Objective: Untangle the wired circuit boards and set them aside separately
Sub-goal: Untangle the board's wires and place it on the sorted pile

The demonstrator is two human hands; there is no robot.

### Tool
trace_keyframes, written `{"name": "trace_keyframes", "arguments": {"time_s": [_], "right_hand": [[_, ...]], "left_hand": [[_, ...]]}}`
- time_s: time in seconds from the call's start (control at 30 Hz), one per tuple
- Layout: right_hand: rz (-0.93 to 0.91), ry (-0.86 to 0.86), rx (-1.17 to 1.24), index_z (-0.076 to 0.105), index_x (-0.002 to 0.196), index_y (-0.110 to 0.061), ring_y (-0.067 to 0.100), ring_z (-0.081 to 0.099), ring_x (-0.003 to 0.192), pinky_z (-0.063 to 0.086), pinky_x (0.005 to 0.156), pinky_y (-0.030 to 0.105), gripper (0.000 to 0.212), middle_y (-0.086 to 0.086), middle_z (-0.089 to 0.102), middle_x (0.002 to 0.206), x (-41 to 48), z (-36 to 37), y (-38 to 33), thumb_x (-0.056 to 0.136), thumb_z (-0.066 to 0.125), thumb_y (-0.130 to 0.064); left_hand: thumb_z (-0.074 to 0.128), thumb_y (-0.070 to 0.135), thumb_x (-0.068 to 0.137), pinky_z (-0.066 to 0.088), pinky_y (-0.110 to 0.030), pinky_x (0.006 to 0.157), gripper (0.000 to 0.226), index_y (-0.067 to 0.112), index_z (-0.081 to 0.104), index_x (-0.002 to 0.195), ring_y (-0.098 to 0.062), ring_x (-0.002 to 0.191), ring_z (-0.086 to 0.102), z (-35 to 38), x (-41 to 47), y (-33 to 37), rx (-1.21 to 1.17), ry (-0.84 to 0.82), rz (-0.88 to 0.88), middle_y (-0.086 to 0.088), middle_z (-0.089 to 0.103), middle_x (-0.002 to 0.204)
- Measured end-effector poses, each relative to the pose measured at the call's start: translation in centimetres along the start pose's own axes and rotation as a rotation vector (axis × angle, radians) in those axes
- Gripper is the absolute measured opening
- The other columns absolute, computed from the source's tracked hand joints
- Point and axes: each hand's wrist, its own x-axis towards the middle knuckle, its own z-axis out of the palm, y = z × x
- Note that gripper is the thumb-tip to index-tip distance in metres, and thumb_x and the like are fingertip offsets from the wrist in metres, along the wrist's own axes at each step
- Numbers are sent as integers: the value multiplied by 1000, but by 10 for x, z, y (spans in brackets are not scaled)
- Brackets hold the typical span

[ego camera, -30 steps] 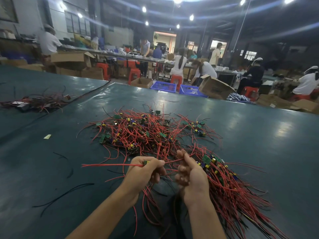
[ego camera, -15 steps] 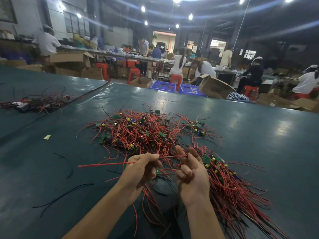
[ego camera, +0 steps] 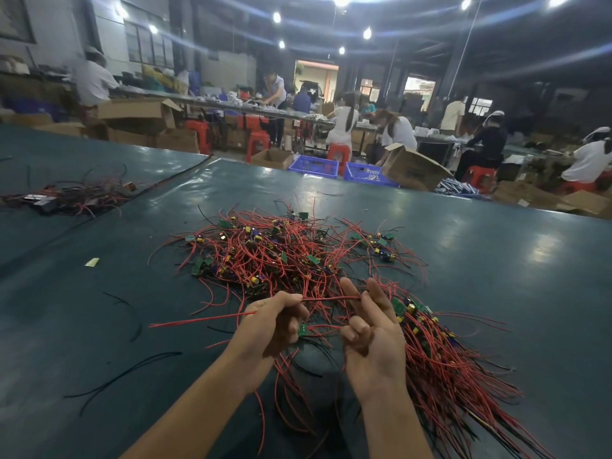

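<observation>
The left hand [ego camera: 268,326] grips a red wire [ego camera: 331,298]; a green circuit board [ego camera: 302,329] sits just beside its fingers. The wire runs straight to the right hand [ego camera: 374,336], which pinches it. The tangled pile [ego camera: 275,256] lies on the table [ego camera: 49,326] behind both hands, and a bundle [ego camera: 457,369] lies to the right.

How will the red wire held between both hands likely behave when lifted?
Probably floppy: the red wire looks straight only where the left hand and right hand pull it. Likely light, being thin, but apt to snag the tangled pile.
</observation>
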Motion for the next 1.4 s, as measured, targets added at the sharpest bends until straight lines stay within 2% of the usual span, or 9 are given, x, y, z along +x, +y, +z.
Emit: {"name": "trace_keyframes", "arguments": {"time_s": [0.23, 0.53, 0.67, 0.77, 0.87, 1.03, 1.17, 1.3, 1.4], "right_hand": [[2, 1, -192, 63, 111, -18, 5, 47, 43, 36, 37, 16, 18, 7, 75, 106, -1, 1, 4, 94, 59, -14], [68, -110, -562, 80, 78, -20, 13, 67, 66, 54, 55, 26, 23, 7, 74, 81, -9, 9, 25, 67, 75, -40], [-38, -30, -581, 80, 76, -20, 31, 68, 79, 56, 76, 52, 20, 16, 76, 86, -7, 8, 26, 74, 74, -39], [-97, 37, -527, 80, 72, -20, 16, 64, 59, 57, 55, 32, 18, 7, 73, 72, -4, 6, 20, 75, 73, -36], [-102, 77, -502, 79, 68, -24, 3, 46, 42, 37, 37, 18, 19, -5, 61, 57, -2, 3, 14, 84, 72, -29], [-69, -9, -687, 78, 70, -13, 29, 71, 72, 59, 66, 37, 24, 13, 75, 77, -4, 6, 23, 87, 73, -30], [-132, -110, -718, 80, 71, -20, 15, 71, 63, 54, 53, 22, 26, 5, 76, 72, -10, 10, 26, 92, 66, -25], [-107, -79, -641, 77, 78, -15, 24, 63, 63, 49, 53, 28, 17, 7, 74, 73, -12, 12, 25, 89, 69, -25], [-55, -97, -564, 77, 73, -19, 21, 56, 61, 43, 49, 25, 16, 4, 71, 70, -13, 13, 24, 81, 71, -31]], "left_hand": [[55, 19, 92, 37, -24, 50, 42, 12, 65, 52, -11, 42, 41, -1, -2, 2, 37, 4, 3, -2, 47, 47], [59, 19, 89, 40, -19, 47, 33, 13, 70, 59, -8, 42, 47, 0, -1, -2, 108, 22, -31, -1, 54, 50], [71, 40, 76, 44, -19, 47, 28, 13, 78, 77, -9, 47, 55, -1, 0, -2, 103, -30, -44, -2, 63, 57], [77, 48, 60, 47, -19, 48, 43, 11, 77, 83, -9, 48, 56, 0, 1, -3, 115, -16, -62, -4, 66, 61], [76, 41, 62, 45, -18, 45, 40, 13, 73, 91, -8, 46, 53, -2, 4, -6, 79, 22, -28, -4, 67, 64], [76, 38, 64, 44, -17, 45, 32, 17, 77, 88, -7, 49, 54, -2, 5, -8, 94, 79, 154, -3, 70, 69], [73, 26, 72, 48, -14, 52, 20, 14, 77, 87, -3, 53, 61, -2, 2, -7, 192, 56, 344, 1, 72, 69], [67, 6, 82, 47, -12, 49, 9, 9, 75, 88, 0, 50, 60, 2, 0, -6, 111, 21, 354, 3, 70, 64], [68, 16, 79, 43, -14, 46, 14, 10, 75, 90, -2, 46, 51, 2, -1, -5, 93, 1, 333, 4, 66, 61]]}}
